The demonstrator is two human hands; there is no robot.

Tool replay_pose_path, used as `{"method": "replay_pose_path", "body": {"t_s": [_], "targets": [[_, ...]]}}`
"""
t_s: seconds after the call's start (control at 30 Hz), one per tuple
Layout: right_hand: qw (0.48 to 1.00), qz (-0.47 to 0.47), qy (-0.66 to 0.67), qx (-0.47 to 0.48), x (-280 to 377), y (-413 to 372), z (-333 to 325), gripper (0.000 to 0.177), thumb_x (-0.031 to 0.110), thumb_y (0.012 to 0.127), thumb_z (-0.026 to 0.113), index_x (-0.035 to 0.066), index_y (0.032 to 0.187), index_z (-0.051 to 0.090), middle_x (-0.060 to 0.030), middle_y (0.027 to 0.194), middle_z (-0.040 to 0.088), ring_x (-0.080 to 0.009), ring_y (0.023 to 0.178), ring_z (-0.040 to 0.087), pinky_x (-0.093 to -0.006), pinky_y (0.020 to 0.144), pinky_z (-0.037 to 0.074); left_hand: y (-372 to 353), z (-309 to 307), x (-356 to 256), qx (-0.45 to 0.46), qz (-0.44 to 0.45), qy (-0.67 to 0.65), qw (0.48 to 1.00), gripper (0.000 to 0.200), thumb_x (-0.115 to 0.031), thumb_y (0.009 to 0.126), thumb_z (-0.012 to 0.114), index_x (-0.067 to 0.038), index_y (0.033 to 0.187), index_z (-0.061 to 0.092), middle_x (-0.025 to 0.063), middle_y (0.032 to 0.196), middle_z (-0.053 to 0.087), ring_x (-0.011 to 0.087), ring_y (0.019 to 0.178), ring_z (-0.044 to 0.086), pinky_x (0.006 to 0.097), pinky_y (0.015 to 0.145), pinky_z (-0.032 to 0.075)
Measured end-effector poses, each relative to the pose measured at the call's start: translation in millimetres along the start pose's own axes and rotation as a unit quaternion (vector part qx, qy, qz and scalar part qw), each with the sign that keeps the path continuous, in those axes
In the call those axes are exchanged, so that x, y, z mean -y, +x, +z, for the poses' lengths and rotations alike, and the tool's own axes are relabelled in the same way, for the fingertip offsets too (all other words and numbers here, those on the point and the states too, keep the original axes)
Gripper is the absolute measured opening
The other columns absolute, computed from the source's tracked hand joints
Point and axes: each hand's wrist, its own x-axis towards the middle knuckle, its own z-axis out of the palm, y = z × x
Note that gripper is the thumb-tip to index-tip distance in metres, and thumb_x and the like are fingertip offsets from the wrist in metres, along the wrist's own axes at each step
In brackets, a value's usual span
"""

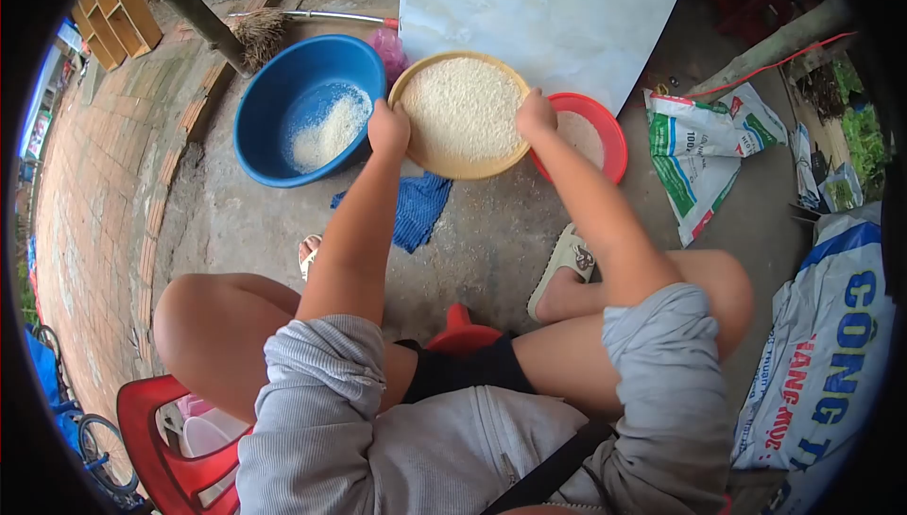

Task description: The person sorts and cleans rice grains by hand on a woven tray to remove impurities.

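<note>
A round yellow sieve point(463, 113), full of pale grains, is held level between my two hands. My left hand point(388, 128) is closed on its left rim, beside the edge of a large blue basin point(260, 128). White grains point(333, 134) lie in the bottom right part of that basin. On the right rim of the sieve, my right hand point(537, 115) is closed too. Partly behind the right hand and forearm stands a red basin point(614, 142) holding pale, fine contents. The fingers under the sieve are hidden.
A blue cloth point(416, 211) lies on the floor below the sieve. Behind stands a large whitish board point(539, 14), with a pink plastic item point(388, 52) near it. Printed sacks point(704, 151) lie to the right. A straw broom point(259, 35) is behind the blue basin.
</note>
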Motion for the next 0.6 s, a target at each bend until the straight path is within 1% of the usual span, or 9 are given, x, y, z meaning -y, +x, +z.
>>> {"method": "replay_pose_path", "body": {"t_s": [0.03, 0.13, 0.2, 0.23, 0.3, 0.33, 0.47, 0.53, 0.6], "targets": [[1.000, -0.014, 0.004, -0.011, 0, -13, 9, 0.029, 0.009, 0.089, 0.045, -0.002, 0.116, 0.047, -0.0247, 0.111, 0.058, -0.0400, 0.103, 0.058, -0.0462, 0.086, 0.049, -23, 7, 11, -0.012, -0.048, -0.037, 0.998, 0.032, -0.031, 0.089, 0.052, -0.001, 0.100, 0.054, 0.0280, 0.093, 0.063, 0.0462, 0.089, 0.060, 0.0507, 0.079, 0.046], [0.999, -0.042, -0.028, -0.016, -15, -28, 64, 0.035, 0.008, 0.088, 0.049, -0.001, 0.122, 0.045, -0.0216, 0.116, 0.054, -0.0368, 0.101, 0.059, -0.0448, 0.084, 0.051, -58, 24, 42, -0.018, -0.110, -0.034, 0.993, 0.028, -0.029, 0.090, 0.052, -0.003, 0.099, 0.051, 0.0254, 0.089, 0.064, 0.0443, 0.086, 0.061, 0.0502, 0.076, 0.047], [0.998, -0.048, 0.022, -0.036, -20, -47, 89, 0.045, 0.004, 0.082, 0.058, -0.001, 0.125, 0.043, -0.0205, 0.117, 0.052, -0.0369, 0.105, 0.057, -0.0442, 0.086, 0.050, -70, 35, 63, -0.049, -0.148, -0.064, 0.986, 0.025, -0.027, 0.091, 0.051, -0.002, 0.096, 0.050, 0.0239, 0.090, 0.063, 0.0435, 0.086, 0.060, 0.0499, 0.075, 0.046], [0.998, -0.050, 0.022, -0.030, -24, -52, 100, 0.045, 0.004, 0.082, 0.058, -0.001, 0.125, 0.043, -0.0205, 0.117, 0.052, -0.0369, 0.105, 0.057, -0.0442, 0.086, 0.050, -73, 41, 72, -0.050, -0.153, -0.061, 0.985, 0.025, -0.027, 0.091, 0.051, -0.002, 0.096, 0.050, 0.0239, 0.090, 0.063, 0.0435, 0.086, 0.060, 0.0499, 0.075, 0.046], [0.997, -0.028, 0.063, -0.046, -31, -62, 124, 0.061, -0.001, 0.075, 0.064, 0.002, 0.131, 0.040, -0.0190, 0.116, 0.051, -0.0359, 0.108, 0.053, -0.0420, 0.090, 0.047, -75, 51, 89, -0.062, -0.122, -0.014, 0.991, 0.025, -0.026, 0.091, 0.050, -0.002, 0.096, 0.049, 0.0230, 0.095, 0.060, 0.0418, 0.088, 0.058, 0.0486, 0.075, 0.046], [0.994, -0.047, 0.052, -0.081, -37, -65, 137, 0.066, -0.003, 0.073, 0.063, 0.003, 0.134, 0.040, -0.0176, 0.115, 0.051, -0.0348, 0.109, 0.050, -0.0415, 0.094, 0.042, -76, 52, 93, -0.055, -0.113, -0.009, 0.992, 0.024, -0.026, 0.092, 0.049, -0.002, 0.096, 0.049, 0.0221, 0.099, 0.058, 0.0409, 0.089, 0.057, 0.0482, 0.076, 0.046], [0.994, -0.045, 0.068, -0.074, -66, -72, 167, 0.061, -0.003, 0.073, 0.061, 0.004, 0.132, 0.043, -0.0175, 0.114, 0.051, -0.0343, 0.105, 0.050, -0.0422, 0.095, 0.040, -84, 62, 110, -0.039, -0.115, 0.004, 0.993, 0.024, -0.026, 0.091, 0.050, -0.003, 0.099, 0.051, 0.0212, 0.099, 0.059, 0.0404, 0.089, 0.058, 0.0478, 0.075, 0.046], [0.994, -0.038, 0.056, -0.089, -73, -78, 174, 0.055, -0.001, 0.076, 0.057, 0.005, 0.130, 0.047, -0.0164, 0.113, 0.050, -0.0339, 0.105, 0.049, -0.0429, 0.094, 0.040, -88, 66, 118, 0.014, -0.099, 0.071, 0.992, 0.026, -0.025, 0.088, 0.053, -0.005, 0.106, 0.052, 0.0196, 0.098, 0.059, 0.0378, 0.090, 0.058, 0.0463, 0.075, 0.047], [0.990, -0.056, 0.053, -0.119, -75, -81, 177, 0.053, 0.000, 0.078, 0.056, 0.007, 0.129, 0.048, -0.0158, 0.112, 0.050, -0.0336, 0.104, 0.048, -0.0430, 0.093, 0.039, -89, 72, 119, -0.021, -0.084, 0.105, 0.991, 0.028, -0.023, 0.086, 0.055, -0.006, 0.109, 0.053, 0.0181, 0.096, 0.059, 0.0361, 0.090, 0.058, 0.0454, 0.075, 0.047]]}}
